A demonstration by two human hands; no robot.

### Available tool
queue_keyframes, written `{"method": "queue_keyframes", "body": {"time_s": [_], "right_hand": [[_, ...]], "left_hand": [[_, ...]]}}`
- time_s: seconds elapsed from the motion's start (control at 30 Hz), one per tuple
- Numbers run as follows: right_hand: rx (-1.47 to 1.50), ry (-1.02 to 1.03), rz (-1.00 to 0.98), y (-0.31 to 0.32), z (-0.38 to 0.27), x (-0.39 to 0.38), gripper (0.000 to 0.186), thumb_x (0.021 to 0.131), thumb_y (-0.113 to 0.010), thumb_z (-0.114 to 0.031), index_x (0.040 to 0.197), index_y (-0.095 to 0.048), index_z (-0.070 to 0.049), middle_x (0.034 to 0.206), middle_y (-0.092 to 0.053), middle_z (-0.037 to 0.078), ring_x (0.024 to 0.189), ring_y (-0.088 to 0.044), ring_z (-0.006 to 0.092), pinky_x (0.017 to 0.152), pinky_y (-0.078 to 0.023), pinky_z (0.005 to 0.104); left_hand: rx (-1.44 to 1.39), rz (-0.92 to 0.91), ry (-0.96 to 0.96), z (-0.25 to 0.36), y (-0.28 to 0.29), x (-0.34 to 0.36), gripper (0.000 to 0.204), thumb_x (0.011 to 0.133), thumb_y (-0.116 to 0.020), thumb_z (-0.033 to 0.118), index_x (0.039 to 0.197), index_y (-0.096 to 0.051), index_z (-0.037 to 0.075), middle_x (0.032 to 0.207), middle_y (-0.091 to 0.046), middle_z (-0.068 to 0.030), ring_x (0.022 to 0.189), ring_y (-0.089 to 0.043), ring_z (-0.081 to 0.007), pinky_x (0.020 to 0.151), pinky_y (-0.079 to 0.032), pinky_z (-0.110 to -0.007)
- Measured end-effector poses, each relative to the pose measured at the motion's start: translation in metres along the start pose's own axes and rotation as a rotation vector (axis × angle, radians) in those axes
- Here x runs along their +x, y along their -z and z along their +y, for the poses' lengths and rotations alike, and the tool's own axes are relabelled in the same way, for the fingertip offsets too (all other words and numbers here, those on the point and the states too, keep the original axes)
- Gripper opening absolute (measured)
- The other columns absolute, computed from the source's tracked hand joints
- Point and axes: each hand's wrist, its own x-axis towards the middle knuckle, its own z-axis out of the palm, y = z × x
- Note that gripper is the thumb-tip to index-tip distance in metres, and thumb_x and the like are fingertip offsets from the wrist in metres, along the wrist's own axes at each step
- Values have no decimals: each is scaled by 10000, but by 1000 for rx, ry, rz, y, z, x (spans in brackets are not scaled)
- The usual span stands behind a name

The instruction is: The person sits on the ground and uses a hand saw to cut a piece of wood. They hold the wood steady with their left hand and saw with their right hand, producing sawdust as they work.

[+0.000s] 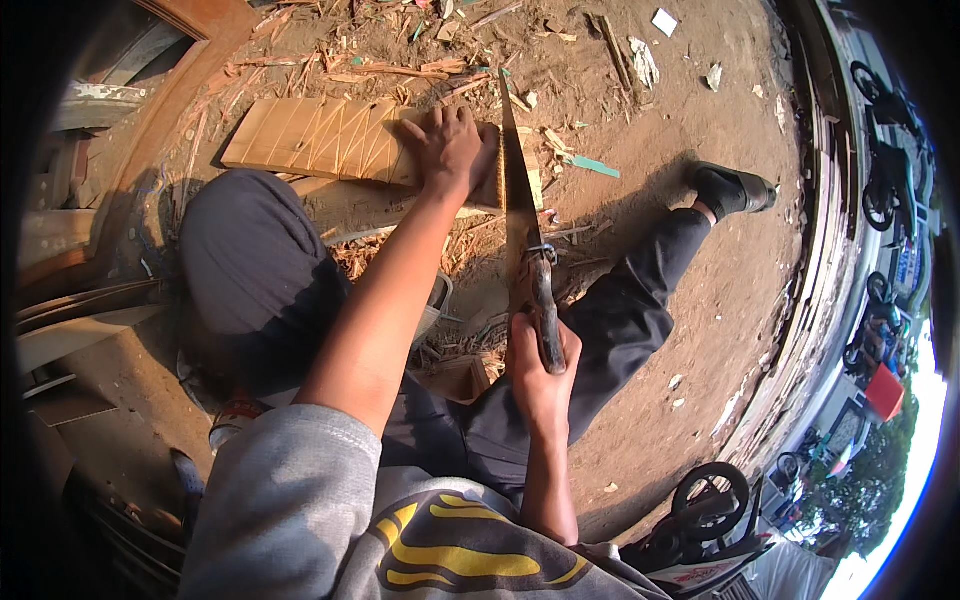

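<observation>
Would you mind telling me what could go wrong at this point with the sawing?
1. The left hand presses the plank right beside the saw blade, so a jump of the blade might cut the fingers.
2. The plank lies on loose dirt and wood scraps, held only by that hand; it may shift and bind the blade.
3. The right hand works the handle between the legs, so a slip could strike the right leg.
</observation>
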Motion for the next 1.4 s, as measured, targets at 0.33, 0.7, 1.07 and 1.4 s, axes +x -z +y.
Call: {"method": "queue_keyframes", "body": {"time_s": [0.33, 0.7, 1.07, 1.4], "right_hand": [[-86, 143, 9, -28, -16, 49, 256, 847, -547, -125, 643, -438, -15, 551, -394, -18, 538, -349, 56, 477, -313, 290], [-107, 222, 34, -18, 7, 26, 197, 822, -580, -96, 692, -503, 30, 540, -441, 71, 523, -390, 81, 489, -363, 318], [-77, 143, 35, 12, 26, -29, 244, 867, -564, -117, 652, -491, -30, 565, -465, -39, 513, -395, 32, 458, -312, 238], [-177, 219, -12, -8, 28, 3, 129, 823, -578, -65, 733, -547, 21, 573, -460, 33, 547, -406, 64, 508, -373, 271]], "left_hand": [[187, 167, -101, -21, -25, -6, 476, 933, -426, 454, 1256, -526, 119, 1245, -547, -97, 1263, -426, -270, 1010, -189, -737], [267, -116, -67, -19, -27, 13, 386, 917, -486, 338, 1241, -536, 134, 1157, -592, -85, 1226, -448, -261, 960, -258, -762], [85, -197, 33, 9, 12, -2, 396, 951, -419, 347, 1249, -527, 110, 1291, -543, -84, 1304, -386, -242, 1025, -153, -747], [92, 122, -26, -7, -18, 0, 263, 948, -398, 225, 1054, -604, 103, 1048, -617, -76, 1141, -502, -261, 999, -222, -748]]}}
